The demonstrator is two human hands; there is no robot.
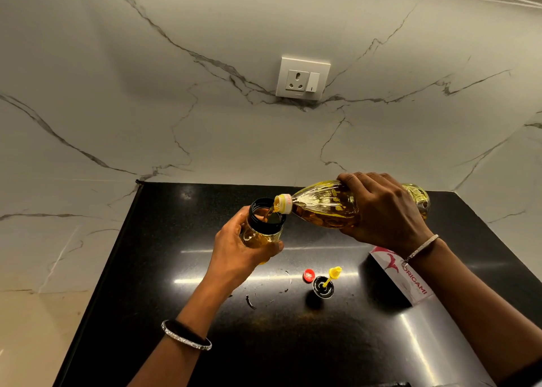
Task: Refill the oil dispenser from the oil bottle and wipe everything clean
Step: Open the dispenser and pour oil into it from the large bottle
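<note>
My right hand [384, 210] grips a clear plastic oil bottle [322, 207], tipped almost level with its neck pointing left. A thin stream of golden oil runs from its mouth into the open black rim of the oil dispenser [265, 222]. My left hand [237, 251] holds the dispenser's glass body slightly tilted above the black counter [205, 328]; it is partly full. The dispenser's black lid with a yellow spout [324, 285] lies on the counter, and the bottle's red cap [308, 275] sits beside it.
A white pack printed ORIGAMI [410, 284] lies on the counter at the right, partly under my right forearm. Oily smears [264, 292] mark the counter in front of the dispenser. A marble wall with a socket and switch [302, 78] rises behind.
</note>
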